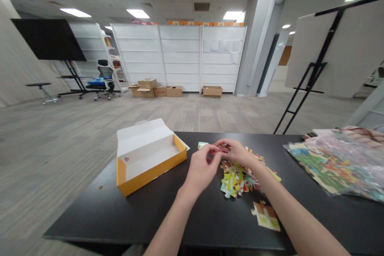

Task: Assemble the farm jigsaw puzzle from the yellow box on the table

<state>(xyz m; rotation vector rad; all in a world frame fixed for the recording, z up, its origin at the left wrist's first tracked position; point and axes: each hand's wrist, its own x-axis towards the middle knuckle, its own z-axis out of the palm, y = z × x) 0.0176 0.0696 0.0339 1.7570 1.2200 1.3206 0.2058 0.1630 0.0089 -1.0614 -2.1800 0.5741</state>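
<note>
Both of my hands meet over the middle of a black table [99, 208]. My left hand [201, 169] and my right hand [237, 153] pinch small reddish puzzle pieces [222, 149] between their fingertips. Just below them lies a heap of colourful jigsaw pieces [235, 180]. A joined pair of pieces [266, 216] lies apart, nearer to me under my right forearm. One single pale green piece [203, 145] rests beyond my left hand.
An open yellow cardboard box [150, 160] with a white inside stands left of my hands. At the right lies a plastic bag over a finished colourful puzzle [339, 166]. Beyond the table are an easel [312, 76], carpet, shelves, cardboard boxes and an office chair.
</note>
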